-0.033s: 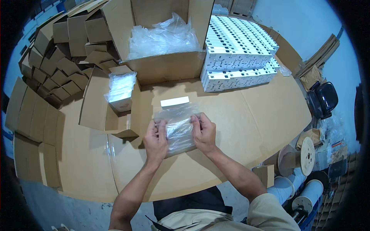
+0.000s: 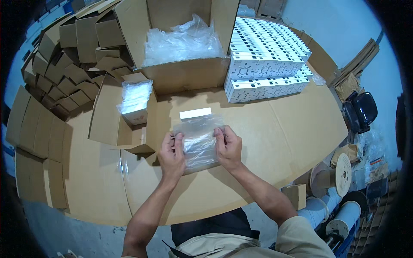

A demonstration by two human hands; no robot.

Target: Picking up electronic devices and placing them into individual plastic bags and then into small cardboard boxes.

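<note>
Between my hands, above the cardboard-covered table, is a clear plastic bag (image 2: 198,146). My left hand (image 2: 173,150) pinches its left edge between thumb and fingers. At the right edge my right hand (image 2: 228,144) grips it the same way. Just beyond the bag lies a small white box (image 2: 195,113), its near part covered by the plastic. To the left, an open carton (image 2: 151,124) contains a row of plastic-wrapped white boxes (image 2: 135,99).
A large carton (image 2: 185,74) filled with clear plastic bags (image 2: 183,43) stands at the back. White printed boxes (image 2: 266,64) are stacked at the back right, brown cartons (image 2: 64,77) at the left. Rolls and a spool (image 2: 343,174) sit beyond the table's right edge.
My left hand has shifted very slightly to the left, and the bag is a little more spread. Nothing else has visibly moved.
</note>
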